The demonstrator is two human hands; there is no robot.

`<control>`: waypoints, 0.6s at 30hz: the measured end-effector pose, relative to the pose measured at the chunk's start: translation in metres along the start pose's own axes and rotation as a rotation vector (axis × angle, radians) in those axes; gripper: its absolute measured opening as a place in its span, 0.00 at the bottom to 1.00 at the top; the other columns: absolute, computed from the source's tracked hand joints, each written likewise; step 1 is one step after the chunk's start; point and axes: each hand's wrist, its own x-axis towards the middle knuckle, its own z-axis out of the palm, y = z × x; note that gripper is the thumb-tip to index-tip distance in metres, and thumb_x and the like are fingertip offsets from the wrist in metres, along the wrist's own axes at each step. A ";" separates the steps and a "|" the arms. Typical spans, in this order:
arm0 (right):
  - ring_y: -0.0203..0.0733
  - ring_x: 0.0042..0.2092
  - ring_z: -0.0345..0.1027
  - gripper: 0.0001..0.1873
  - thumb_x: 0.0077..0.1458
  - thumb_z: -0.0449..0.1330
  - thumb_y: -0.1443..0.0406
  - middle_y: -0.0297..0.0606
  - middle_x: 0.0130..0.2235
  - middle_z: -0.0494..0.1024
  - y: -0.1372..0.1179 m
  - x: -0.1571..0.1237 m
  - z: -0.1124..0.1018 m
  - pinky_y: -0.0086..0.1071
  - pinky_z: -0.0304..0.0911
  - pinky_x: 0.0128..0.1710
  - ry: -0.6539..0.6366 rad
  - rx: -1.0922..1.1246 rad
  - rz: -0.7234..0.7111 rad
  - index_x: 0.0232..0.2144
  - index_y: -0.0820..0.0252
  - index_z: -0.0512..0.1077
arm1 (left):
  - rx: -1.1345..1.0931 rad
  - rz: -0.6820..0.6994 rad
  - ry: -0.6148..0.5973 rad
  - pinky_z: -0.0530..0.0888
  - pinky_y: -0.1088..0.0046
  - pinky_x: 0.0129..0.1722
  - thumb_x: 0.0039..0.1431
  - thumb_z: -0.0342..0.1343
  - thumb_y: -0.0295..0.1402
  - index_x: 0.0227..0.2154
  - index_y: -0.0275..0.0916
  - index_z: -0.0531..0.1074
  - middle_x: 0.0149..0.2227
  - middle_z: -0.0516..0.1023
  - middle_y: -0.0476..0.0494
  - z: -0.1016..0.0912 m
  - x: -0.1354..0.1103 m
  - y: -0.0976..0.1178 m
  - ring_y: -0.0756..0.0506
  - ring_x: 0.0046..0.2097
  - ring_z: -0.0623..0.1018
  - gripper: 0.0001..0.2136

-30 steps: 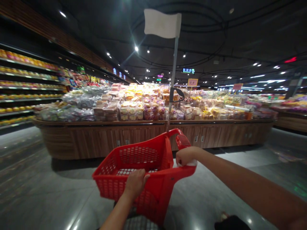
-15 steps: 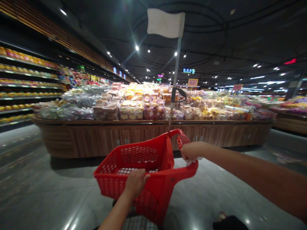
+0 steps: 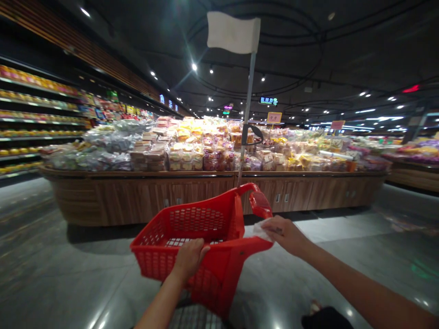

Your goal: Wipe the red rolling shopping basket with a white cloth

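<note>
A red plastic shopping cart (image 3: 219, 269) with a perforated basket stands in front of me, turned so its basket lies to the left. My left hand (image 3: 190, 258) is closed over the basket's near rim. At the cart's handle, my right hand (image 3: 285, 234) presses a white wipe (image 3: 262, 230) against the lower corner of the handle, fingers closed on it. Part of the wipe is hidden under the fingers. From the cart rises a pole (image 3: 248, 96) carrying a white flag (image 3: 233, 33), with a dark hook (image 3: 253, 135) partway up.
Behind the cart runs a long wood-panelled display counter (image 3: 202, 194) piled with packaged foods (image 3: 192, 146). Shelves (image 3: 37, 119) of goods line the left wall. Another display (image 3: 414, 171) stands at the right. Grey shiny floor (image 3: 85, 269) surrounds the cart.
My right hand has slid down and toward me along the handle, uncovering more of the red grip and the white wipe. My left hand keeps its hold on the rim.
</note>
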 end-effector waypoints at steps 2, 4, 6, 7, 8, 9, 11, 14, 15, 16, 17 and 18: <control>0.45 0.48 0.67 0.13 0.56 0.55 0.66 0.41 0.46 0.76 -0.004 -0.015 0.004 0.40 0.60 0.49 0.056 0.041 -0.106 0.43 0.55 0.74 | -0.015 0.008 0.002 0.65 0.68 0.35 0.64 0.34 0.43 0.29 0.39 0.67 0.30 0.74 0.44 0.000 0.001 -0.007 0.44 0.34 0.73 0.20; 0.45 0.50 0.65 0.15 0.58 0.53 0.66 0.41 0.49 0.75 0.000 -0.022 0.006 0.43 0.58 0.51 0.061 0.031 -0.212 0.47 0.53 0.72 | -0.032 0.019 0.005 0.66 0.68 0.37 0.64 0.34 0.43 0.31 0.39 0.68 0.32 0.75 0.43 0.000 0.002 -0.014 0.43 0.36 0.73 0.20; 0.45 0.49 0.65 0.16 0.60 0.51 0.66 0.40 0.49 0.75 0.012 -0.020 0.009 0.42 0.61 0.49 0.096 0.005 -0.236 0.48 0.53 0.71 | -0.050 0.032 0.007 0.67 0.67 0.39 0.64 0.34 0.43 0.33 0.39 0.69 0.34 0.75 0.42 -0.002 0.003 -0.021 0.43 0.38 0.73 0.20; 0.45 0.47 0.66 0.17 0.60 0.50 0.67 0.40 0.49 0.75 0.019 -0.017 0.012 0.41 0.63 0.47 0.127 -0.008 -0.216 0.49 0.53 0.71 | -0.059 0.038 0.007 0.67 0.67 0.40 0.64 0.35 0.43 0.34 0.39 0.69 0.35 0.76 0.42 -0.003 0.004 -0.024 0.43 0.39 0.73 0.20; 0.44 0.45 0.67 0.17 0.59 0.50 0.67 0.40 0.48 0.76 0.026 -0.013 0.016 0.41 0.64 0.45 0.162 -0.022 -0.176 0.49 0.54 0.71 | -0.069 0.043 0.007 0.67 0.67 0.41 0.64 0.35 0.43 0.34 0.39 0.69 0.35 0.76 0.43 -0.004 0.005 -0.027 0.44 0.39 0.73 0.20; 0.44 0.43 0.68 0.17 0.59 0.50 0.68 0.40 0.48 0.76 0.032 -0.009 0.021 0.41 0.65 0.44 0.202 -0.036 -0.123 0.48 0.54 0.71 | -0.080 0.050 0.005 0.67 0.67 0.41 0.64 0.35 0.43 0.33 0.39 0.69 0.35 0.76 0.43 -0.005 0.007 -0.029 0.44 0.39 0.73 0.20; 0.45 0.43 0.69 0.18 0.58 0.49 0.70 0.42 0.47 0.76 0.040 -0.002 0.034 0.43 0.65 0.45 0.288 -0.037 -0.020 0.49 0.56 0.71 | -0.103 0.064 0.004 0.68 0.68 0.42 0.63 0.36 0.43 0.32 0.40 0.70 0.35 0.76 0.44 -0.008 0.009 -0.034 0.45 0.39 0.73 0.19; 0.45 0.51 0.66 0.23 0.55 0.47 0.73 0.43 0.50 0.73 0.038 0.003 0.057 0.44 0.62 0.52 0.431 0.038 0.032 0.51 0.57 0.70 | -0.123 0.066 0.022 0.68 0.67 0.46 0.62 0.39 0.42 0.36 0.41 0.70 0.39 0.76 0.44 -0.012 0.010 -0.040 0.45 0.43 0.73 0.17; 0.44 0.53 0.65 0.24 0.54 0.47 0.74 0.42 0.51 0.72 0.035 0.004 0.064 0.43 0.61 0.54 0.466 0.073 0.021 0.51 0.56 0.69 | -0.122 0.057 0.033 0.67 0.65 0.48 0.62 0.39 0.42 0.38 0.41 0.70 0.42 0.75 0.44 -0.014 0.010 -0.040 0.45 0.45 0.72 0.16; 0.43 0.54 0.64 0.26 0.54 0.47 0.75 0.41 0.52 0.71 0.031 0.004 0.069 0.42 0.60 0.55 0.486 0.107 0.003 0.52 0.55 0.69 | -0.119 0.041 0.054 0.66 0.62 0.50 0.62 0.40 0.41 0.41 0.41 0.69 0.45 0.74 0.43 -0.018 0.009 -0.038 0.44 0.48 0.71 0.16; 0.42 0.54 0.63 0.26 0.53 0.46 0.75 0.41 0.53 0.71 0.027 0.004 0.074 0.41 0.59 0.55 0.500 0.138 -0.016 0.51 0.54 0.69 | -0.120 0.019 0.090 0.65 0.60 0.52 0.62 0.40 0.40 0.44 0.41 0.68 0.49 0.72 0.42 -0.023 0.008 -0.033 0.43 0.51 0.69 0.16; 0.41 0.55 0.63 0.27 0.53 0.46 0.75 0.40 0.53 0.70 0.024 0.004 0.077 0.41 0.59 0.55 0.506 0.168 -0.031 0.51 0.54 0.69 | -0.123 -0.001 0.129 0.64 0.59 0.53 0.62 0.40 0.39 0.47 0.40 0.66 0.51 0.70 0.41 -0.029 0.007 -0.024 0.43 0.54 0.67 0.16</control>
